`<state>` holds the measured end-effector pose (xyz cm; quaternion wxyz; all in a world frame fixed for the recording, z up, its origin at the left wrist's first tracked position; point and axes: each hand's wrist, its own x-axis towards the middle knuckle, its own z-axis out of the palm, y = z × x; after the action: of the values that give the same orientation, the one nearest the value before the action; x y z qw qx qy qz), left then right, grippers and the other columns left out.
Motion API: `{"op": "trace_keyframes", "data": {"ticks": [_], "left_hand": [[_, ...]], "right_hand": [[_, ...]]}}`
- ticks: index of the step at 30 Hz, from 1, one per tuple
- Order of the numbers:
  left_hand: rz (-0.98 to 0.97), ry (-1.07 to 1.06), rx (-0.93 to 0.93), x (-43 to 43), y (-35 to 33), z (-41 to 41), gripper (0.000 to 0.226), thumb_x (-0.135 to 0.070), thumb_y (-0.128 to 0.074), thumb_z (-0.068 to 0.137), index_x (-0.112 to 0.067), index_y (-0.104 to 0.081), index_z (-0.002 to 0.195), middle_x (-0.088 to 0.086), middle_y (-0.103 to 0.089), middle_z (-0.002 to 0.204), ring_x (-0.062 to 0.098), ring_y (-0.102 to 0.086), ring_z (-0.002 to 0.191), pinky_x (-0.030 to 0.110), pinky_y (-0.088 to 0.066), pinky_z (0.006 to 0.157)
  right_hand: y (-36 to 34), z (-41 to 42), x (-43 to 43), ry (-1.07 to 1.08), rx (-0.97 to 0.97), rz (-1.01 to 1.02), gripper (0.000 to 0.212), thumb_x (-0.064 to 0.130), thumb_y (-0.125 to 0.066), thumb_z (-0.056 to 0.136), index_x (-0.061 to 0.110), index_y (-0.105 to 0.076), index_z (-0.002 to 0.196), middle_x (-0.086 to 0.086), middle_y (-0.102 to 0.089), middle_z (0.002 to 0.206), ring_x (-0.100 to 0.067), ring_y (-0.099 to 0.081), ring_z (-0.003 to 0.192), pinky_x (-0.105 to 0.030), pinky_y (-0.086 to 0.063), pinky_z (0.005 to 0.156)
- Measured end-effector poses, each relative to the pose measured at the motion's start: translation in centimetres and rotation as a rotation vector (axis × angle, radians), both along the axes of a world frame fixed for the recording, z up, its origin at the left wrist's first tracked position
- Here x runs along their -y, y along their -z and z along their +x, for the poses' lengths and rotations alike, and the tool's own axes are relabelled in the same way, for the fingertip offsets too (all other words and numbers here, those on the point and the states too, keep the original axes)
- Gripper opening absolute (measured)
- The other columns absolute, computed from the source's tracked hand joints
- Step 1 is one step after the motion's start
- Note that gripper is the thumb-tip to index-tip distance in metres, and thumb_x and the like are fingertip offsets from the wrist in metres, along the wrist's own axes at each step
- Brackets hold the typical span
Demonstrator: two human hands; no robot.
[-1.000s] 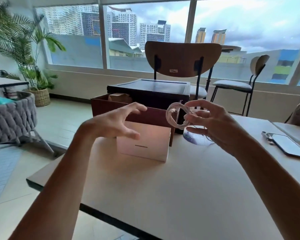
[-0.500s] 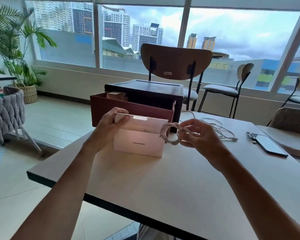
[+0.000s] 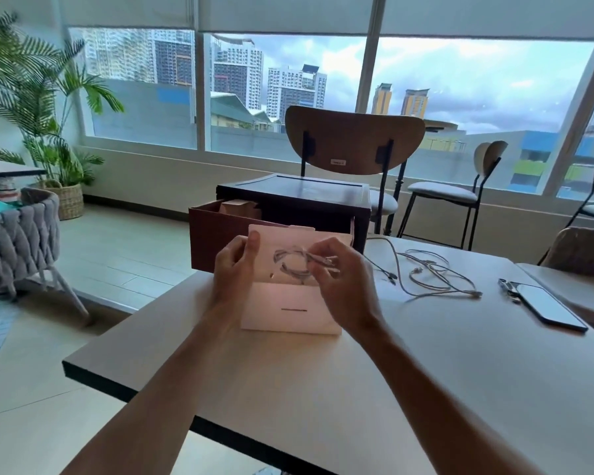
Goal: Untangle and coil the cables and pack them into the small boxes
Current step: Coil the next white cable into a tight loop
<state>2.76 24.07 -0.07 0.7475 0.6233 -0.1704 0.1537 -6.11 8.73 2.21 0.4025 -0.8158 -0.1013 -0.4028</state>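
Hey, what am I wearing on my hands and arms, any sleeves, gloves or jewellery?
Nothing shows. The left hand and right hand are gloveless, with no rings, watch or bracelet visible. The left arm and right arm are bare down to the picture's edge, no sleeves.

Coiled white cable (image 3: 294,265) over open small white box (image 3: 290,310); loose cables (image 3: 432,272) right.

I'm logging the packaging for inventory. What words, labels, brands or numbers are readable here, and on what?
No text here can be read.
On the small white box: one dark printed line on its front, too blurred to read.
On the chair back: a small white sticker, too small to read.
On the phone: the screen shows no text.
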Motion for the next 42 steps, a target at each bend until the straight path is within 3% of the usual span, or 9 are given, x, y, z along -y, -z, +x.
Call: {"op": "trace_keyframes", "data": {"ticks": [8, 14, 17, 22, 26, 30, 35, 38, 42], "left_hand": [[-0.135, 0.126, -0.095, 0.1, -0.2, -0.3, 0.027, -0.040, -0.051, 0.100, -0.018, -0.062, 0.089, 0.014, -0.064, 0.095, 0.032, -0.061, 0.083, 0.037, -0.055, 0.065], [-0.165, 0.149, -0.110, 0.1, 0.0, -0.1, 0.028, -0.043, -0.053, 0.097, -0.019, -0.067, 0.090, 0.017, -0.062, 0.097, 0.035, -0.061, 0.087, 0.047, -0.051, 0.076], [-0.160, 0.137, -0.111, 0.2, 0.2, 0.0, 0.030, -0.052, -0.057, 0.092, -0.026, -0.069, 0.083, 0.015, -0.062, 0.094, 0.034, -0.059, 0.084, 0.049, -0.049, 0.073], [-0.132, 0.084, -0.104, 0.1, 0.9, 0.3, 0.034, -0.059, -0.060, 0.089, -0.027, -0.064, 0.076, 0.011, -0.054, 0.085, 0.027, -0.048, 0.082, 0.044, -0.040, 0.073], [-0.109, 0.029, -0.157, 0.1, 1.1, 0.1, 0.044, -0.074, -0.064, 0.073, -0.031, -0.059, 0.073, 0.006, -0.058, 0.087, 0.025, -0.053, 0.082, 0.047, -0.045, 0.073], [-0.122, 0.041, -0.214, -0.5, 1.6, 0.2, 0.047, -0.070, -0.071, 0.071, -0.027, -0.054, 0.065, 0.004, -0.053, 0.075, 0.023, -0.047, 0.070, 0.042, -0.041, 0.065], [-0.201, 0.193, -0.253, -0.1, 1.7, -0.1, 0.031, -0.037, -0.063, 0.095, -0.018, -0.062, 0.071, 0.004, -0.062, 0.072, 0.015, -0.057, 0.057, 0.028, -0.047, 0.050], [-0.220, 0.225, -0.239, 0.1, 1.7, -0.1, 0.026, -0.033, -0.058, 0.098, -0.011, -0.067, 0.086, 0.007, -0.067, 0.078, 0.016, -0.061, 0.061, 0.027, -0.048, 0.052], [-0.177, 0.222, -0.235, -0.1, 2.3, 0.4, 0.025, -0.029, -0.050, 0.100, -0.010, -0.064, 0.098, 0.000, -0.063, 0.069, 0.010, -0.052, 0.054, 0.021, -0.040, 0.046]], "right_hand": [[2.0, 2.0, -1.7, 0.057, 0.000, -0.141, 0.013, 0.017, -0.069, 0.089, 0.022, -0.057, 0.088, 0.007, -0.070, 0.079, -0.011, -0.065, 0.069, -0.037, -0.055, 0.058], [2.7, 1.3, -1.4, 0.066, -0.085, -0.426, 0.016, 0.030, -0.057, 0.095, 0.026, -0.072, 0.096, 0.011, -0.072, 0.095, -0.013, -0.062, 0.095, -0.037, -0.038, 0.090], [3.3, 0.7, -0.5, 0.051, 0.029, -0.321, 0.011, 0.022, -0.063, 0.093, 0.025, -0.071, 0.099, 0.013, -0.068, 0.110, -0.010, -0.058, 0.106, -0.040, -0.040, 0.092], [2.4, -0.8, 2.1, 0.305, 0.259, 0.029, 0.014, 0.005, -0.065, 0.085, 0.018, -0.060, 0.087, 0.006, -0.059, 0.087, -0.013, -0.055, 0.083, -0.021, -0.044, 0.077], [3.2, -1.8, 4.3, 0.133, -0.055, 0.387, 0.023, 0.006, -0.064, 0.089, 0.018, -0.055, 0.106, 0.001, -0.060, 0.108, -0.012, -0.063, 0.096, -0.015, -0.046, 0.072], [4.3, -2.0, 4.5, -0.141, -0.290, 0.357, 0.032, 0.009, -0.064, 0.093, 0.012, -0.049, 0.122, 0.008, -0.053, 0.119, 0.000, -0.055, 0.105, -0.005, -0.047, 0.071], [4.9, -1.9, 5.0, -0.179, -0.297, 0.384, 0.040, 0.013, -0.065, 0.094, 0.018, -0.047, 0.129, 0.018, -0.054, 0.121, -0.003, -0.057, 0.107, -0.018, -0.053, 0.082], [5.1, -1.6, 5.5, -0.207, -0.286, 0.448, 0.041, 0.011, -0.067, 0.092, 0.018, -0.050, 0.130, 0.004, -0.061, 0.126, -0.020, -0.064, 0.111, -0.039, -0.057, 0.091], [5.3, -1.3, 6.1, -0.224, -0.299, 0.546, 0.035, 0.018, -0.069, 0.090, 0.021, -0.056, 0.122, -0.003, -0.067, 0.122, -0.023, -0.067, 0.106, -0.049, -0.057, 0.091]]}}
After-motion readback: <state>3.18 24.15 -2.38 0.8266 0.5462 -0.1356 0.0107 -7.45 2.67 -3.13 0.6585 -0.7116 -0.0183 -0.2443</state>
